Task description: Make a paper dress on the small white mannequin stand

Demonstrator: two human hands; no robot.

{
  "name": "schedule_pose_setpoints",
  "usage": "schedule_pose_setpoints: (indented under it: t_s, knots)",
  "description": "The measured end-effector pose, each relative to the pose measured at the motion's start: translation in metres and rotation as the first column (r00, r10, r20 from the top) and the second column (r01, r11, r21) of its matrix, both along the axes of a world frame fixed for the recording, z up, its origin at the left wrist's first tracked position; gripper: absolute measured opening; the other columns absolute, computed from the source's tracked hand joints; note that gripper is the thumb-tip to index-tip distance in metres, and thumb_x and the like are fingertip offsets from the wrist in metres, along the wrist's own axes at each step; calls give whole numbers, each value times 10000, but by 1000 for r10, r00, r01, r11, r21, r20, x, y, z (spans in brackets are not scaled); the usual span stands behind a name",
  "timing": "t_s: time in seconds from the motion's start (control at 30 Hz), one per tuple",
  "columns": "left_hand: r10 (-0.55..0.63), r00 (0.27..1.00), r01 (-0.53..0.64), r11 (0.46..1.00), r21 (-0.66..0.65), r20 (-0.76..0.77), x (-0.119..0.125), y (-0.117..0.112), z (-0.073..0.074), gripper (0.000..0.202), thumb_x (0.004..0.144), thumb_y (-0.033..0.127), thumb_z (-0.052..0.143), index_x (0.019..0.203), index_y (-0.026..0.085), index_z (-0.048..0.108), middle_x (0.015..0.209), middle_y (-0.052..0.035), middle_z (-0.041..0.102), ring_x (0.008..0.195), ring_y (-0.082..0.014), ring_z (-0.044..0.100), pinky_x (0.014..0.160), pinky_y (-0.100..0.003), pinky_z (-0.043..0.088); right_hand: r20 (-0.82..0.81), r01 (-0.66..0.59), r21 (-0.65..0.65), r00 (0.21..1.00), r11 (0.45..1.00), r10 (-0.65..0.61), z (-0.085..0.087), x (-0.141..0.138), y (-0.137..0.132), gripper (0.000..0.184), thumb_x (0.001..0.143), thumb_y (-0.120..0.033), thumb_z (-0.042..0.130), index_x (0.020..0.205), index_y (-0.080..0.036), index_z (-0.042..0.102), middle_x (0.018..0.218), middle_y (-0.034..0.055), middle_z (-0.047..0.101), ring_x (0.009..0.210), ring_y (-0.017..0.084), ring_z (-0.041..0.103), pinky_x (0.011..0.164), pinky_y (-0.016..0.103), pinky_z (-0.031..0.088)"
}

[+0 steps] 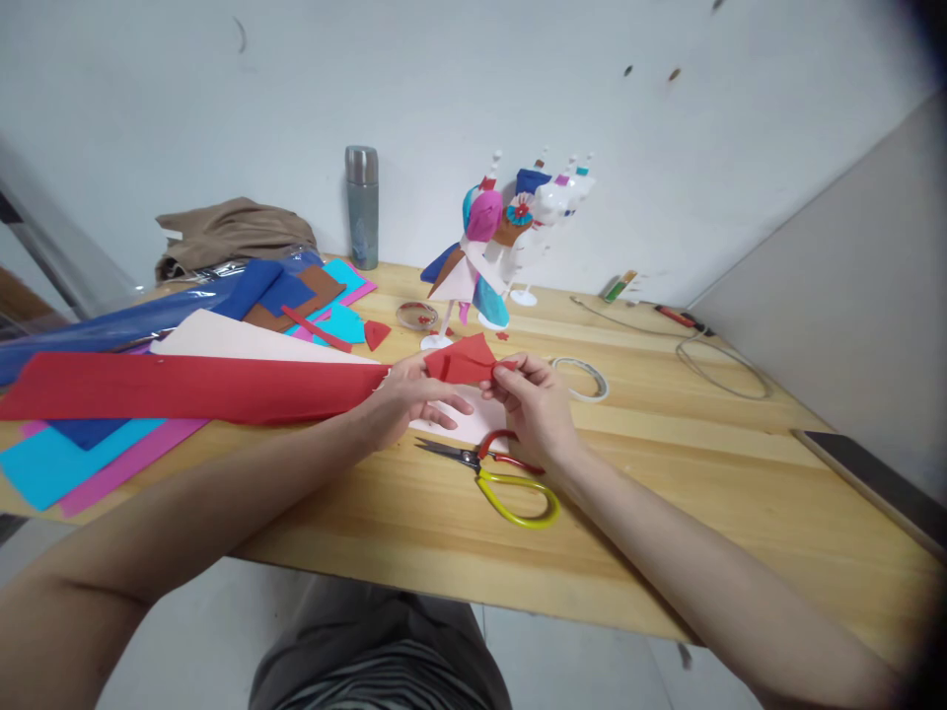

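A small piece of red sheet [460,361], creased and probably crepe paper, is pinched at its right end between the thumb and fingers of my right hand [539,402]. My left hand [415,398] is beside the piece's left edge with thumb and fingers apart; whether its far fingers touch the piece is hidden. Scissors [473,459] with one red and one yellow handle lie just below both hands, blades toward the left. A pale pink sheet [468,422] lies under the hands. The long red sheet [199,388] reaches to my left wrist.
Coloured sheets [96,459] pile up at left. Decorated white figures on stands [477,242] stand behind my hands, near a clear round dish [416,316]. A tape roll [581,380], a cable [699,360] and a dark flat device [877,483] lie at right. A flask [362,212] stands by the wall.
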State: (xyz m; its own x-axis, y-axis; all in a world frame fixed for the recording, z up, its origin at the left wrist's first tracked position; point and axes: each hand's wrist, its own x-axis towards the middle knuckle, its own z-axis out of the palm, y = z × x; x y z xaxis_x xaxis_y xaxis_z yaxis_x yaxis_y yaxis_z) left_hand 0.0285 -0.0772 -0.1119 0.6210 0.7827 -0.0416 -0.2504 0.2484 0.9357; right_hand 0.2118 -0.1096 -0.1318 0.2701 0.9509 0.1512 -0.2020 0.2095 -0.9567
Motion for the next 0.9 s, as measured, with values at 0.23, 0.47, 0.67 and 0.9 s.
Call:
schedule_pose_setpoints:
  t_s: [0.23, 0.47, 0.67, 0.9]
  knots:
    - [123, 992, -124, 992, -26, -21, 1, 6, 2, 431, 741, 467, 776, 939, 96, 679, 731, -82, 717, 604, -169, 696, 499, -234, 540, 78, -27, 40, 997, 999, 24, 1, -4, -4, 153, 634, -241, 767, 742, -230, 658, 656, -35, 644, 552, 122, 574, 602, 294, 509]
    - [213, 963, -219, 976, -17, -162, 1, 6, -4, 352, 677, 388, 863, 820, 106, 708, 683, -58, 721, 557, -155, 673, 516, -254, 561, 212, -68, 109, 976, 992, 43, 1, -5, -7, 122, 645, -196, 754, 701, -243, 656, 838, -3, 692, 810, 170, 618, 767, 319, 519]
    - [298, 928, -283, 954, 97, -224, 4, 1, 7, 83, 858, 167, 690, 792, 117, 697, 575, -21, 702, 485, -133, 673, 473, -204, 536, 314, -139, 87, 944, 986, 105, 4, -3, -9, 126, 651, -244, 812, 679, -222, 691, 723, -11, 656, 698, 149, 565, 701, 305, 462]
    - [283, 923, -259, 958, 125, -260, 5, -2, 14, 115, 914, 110, 605, 833, 104, 686, 539, -24, 691, 478, -129, 685, 479, -185, 526, 186, -67, 24, 981, 997, 61, 1, -2, -4, 196, 694, -346, 806, 681, -221, 655, 660, -10, 679, 588, 126, 574, 612, 280, 465]
